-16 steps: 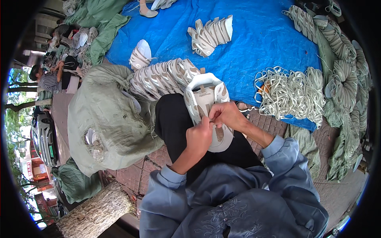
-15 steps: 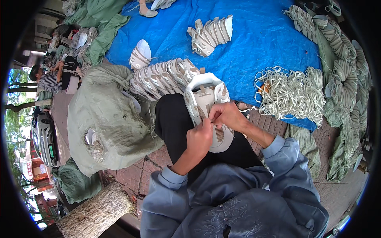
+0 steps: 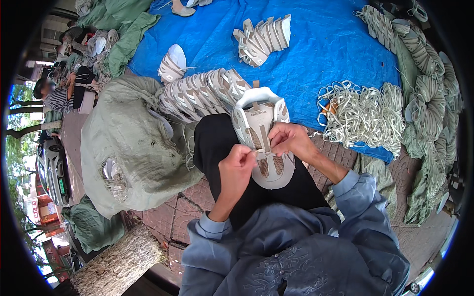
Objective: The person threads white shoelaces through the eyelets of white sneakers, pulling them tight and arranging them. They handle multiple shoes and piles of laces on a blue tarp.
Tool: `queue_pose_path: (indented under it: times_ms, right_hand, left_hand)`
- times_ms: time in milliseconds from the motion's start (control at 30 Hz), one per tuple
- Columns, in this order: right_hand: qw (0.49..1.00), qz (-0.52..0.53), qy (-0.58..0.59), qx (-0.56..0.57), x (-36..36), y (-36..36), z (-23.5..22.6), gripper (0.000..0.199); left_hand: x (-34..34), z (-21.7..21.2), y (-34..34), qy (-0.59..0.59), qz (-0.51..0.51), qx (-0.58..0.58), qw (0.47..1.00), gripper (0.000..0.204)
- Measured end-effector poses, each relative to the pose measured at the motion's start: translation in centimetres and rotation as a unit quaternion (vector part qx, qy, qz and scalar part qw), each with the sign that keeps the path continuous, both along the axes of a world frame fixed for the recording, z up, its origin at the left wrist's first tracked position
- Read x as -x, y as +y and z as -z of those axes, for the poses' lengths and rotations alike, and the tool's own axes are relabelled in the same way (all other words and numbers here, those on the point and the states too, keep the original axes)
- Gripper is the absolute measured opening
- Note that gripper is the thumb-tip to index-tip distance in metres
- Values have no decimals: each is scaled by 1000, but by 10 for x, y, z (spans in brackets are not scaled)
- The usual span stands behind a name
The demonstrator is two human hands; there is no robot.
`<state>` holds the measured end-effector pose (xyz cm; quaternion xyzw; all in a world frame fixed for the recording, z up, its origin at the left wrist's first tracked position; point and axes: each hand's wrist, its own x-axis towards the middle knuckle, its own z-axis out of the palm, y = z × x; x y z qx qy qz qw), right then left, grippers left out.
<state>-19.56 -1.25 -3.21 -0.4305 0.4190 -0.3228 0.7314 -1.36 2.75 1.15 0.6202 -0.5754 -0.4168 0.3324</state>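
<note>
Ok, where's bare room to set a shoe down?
Largest: blue tarp right of the short shoe stack, beyond the lace pile. Smaller: tarp between that stack and the long shoe row. Crowded: the lap, with left hand and right hand at a shoe; the left side, sack beside the row; the right edge, piled shoes.

Shoe upper (image 3: pixel 260 118) on lap (image 3: pixel 212 143): one. White shoelace heap (image 3: pixel 363 116): one. Blue tarpaulin (image 3: pixel 316 54): one. Nested shoe-upper stacks (image 3: pixel 205 96) ahead of lap: three; right-edge stacks (image 3: pixel 428 106): several, overlapping, exact count unclear.
</note>
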Motion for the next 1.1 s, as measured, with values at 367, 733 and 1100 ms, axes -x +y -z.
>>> queue_pose_path:
  times_ms: [367, 733, 1100]
  right_hand:
    - [997, -16, -60, -36, 3, -9, 10, 26]
    - [993, -88, 58, 47, 28, -12, 10, 24]
    - [537, -168, 759, 328, 276, 48, 126, 18]
  left_hand:
    - [-22, 6, -14, 481, -95, -94, 867, 13]
    - [-653, -221, 91, 314, -131, 217, 915, 11]
    - [-582, -134, 61, 281, -438, 263, 812, 33]
